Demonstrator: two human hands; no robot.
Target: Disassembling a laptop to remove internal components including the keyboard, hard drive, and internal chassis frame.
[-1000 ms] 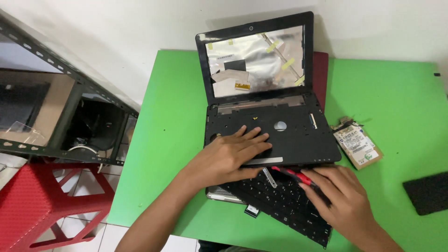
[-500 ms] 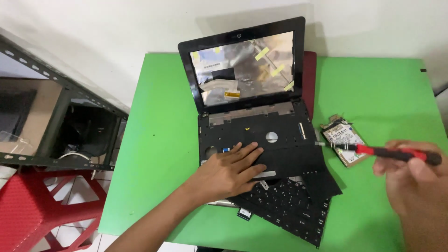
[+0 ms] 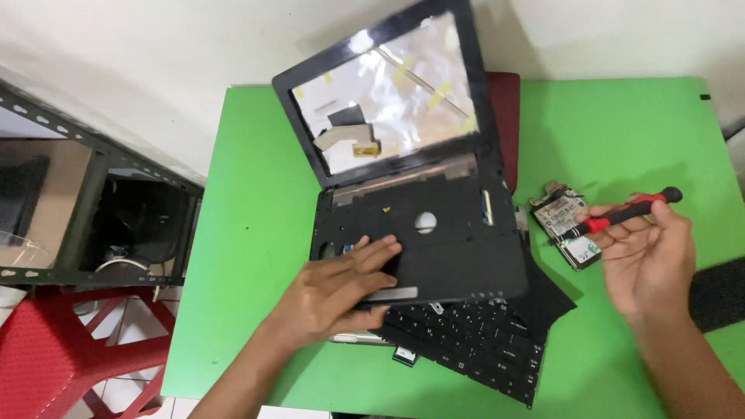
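A small black laptop [image 3: 434, 225] with its keyboard taken out stands open on the green table [image 3: 240, 233]. The screen panel [image 3: 388, 97] is bare and silvery with bits of tape. My left hand [image 3: 337, 291] lies flat on the front left of the palm rest. The loose black keyboard [image 3: 481, 349] lies partly under the laptop's front right corner. My right hand [image 3: 648, 260] is raised over the table to the right and holds a red and black screwdriver [image 3: 628, 211]. A hard drive [image 3: 568, 225] lies just left of that hand.
A dark metal rack [image 3: 93, 209] stands left of the table. A red plastic stool [image 3: 54, 357] is at the lower left. A dark red flat thing [image 3: 506, 124] lies under the laptop's back. A black object [image 3: 718, 295] sits at the right edge.
My right hand has lifted the screwdriver away from the keyboard and out to the right, near the hard drive. My left hand stays on the palm rest. The view has moved closer.
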